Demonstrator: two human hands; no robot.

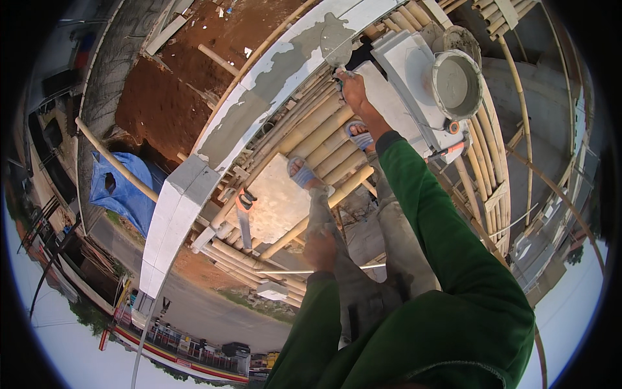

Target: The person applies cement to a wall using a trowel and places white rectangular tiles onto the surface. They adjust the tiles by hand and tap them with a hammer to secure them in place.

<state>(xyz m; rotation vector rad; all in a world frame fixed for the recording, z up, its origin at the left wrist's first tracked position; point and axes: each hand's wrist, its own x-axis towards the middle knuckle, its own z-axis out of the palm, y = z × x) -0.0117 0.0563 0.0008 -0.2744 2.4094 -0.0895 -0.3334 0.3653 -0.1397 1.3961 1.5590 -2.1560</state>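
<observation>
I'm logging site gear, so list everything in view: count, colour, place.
Trowel: one, grey, in the right hand
Block wall: one, white, upper middle to lower left
Wet mortar: one patch, grey, along the wall's top
Buckets: two, pale and grey-brown, upper right
White blocks: several, white, right of the trowel
Hand saw: one, orange-handled, at the board's edge
Tools, kind unclear: two, orange, below the buckets
Bamboo poles: many, tan, forming the platform
Board: one, tan, left of centre
Tarp: one, blue, far left
Soil: one area, red-brown, upper left
Street: one, grey, lower left
Sandals: two, grey-blue, on the feet
Sleeves: two, green, on both arms
Left hand: one, bare, on the left leg
Right hand: one, bare, gripping the trowel
</observation>
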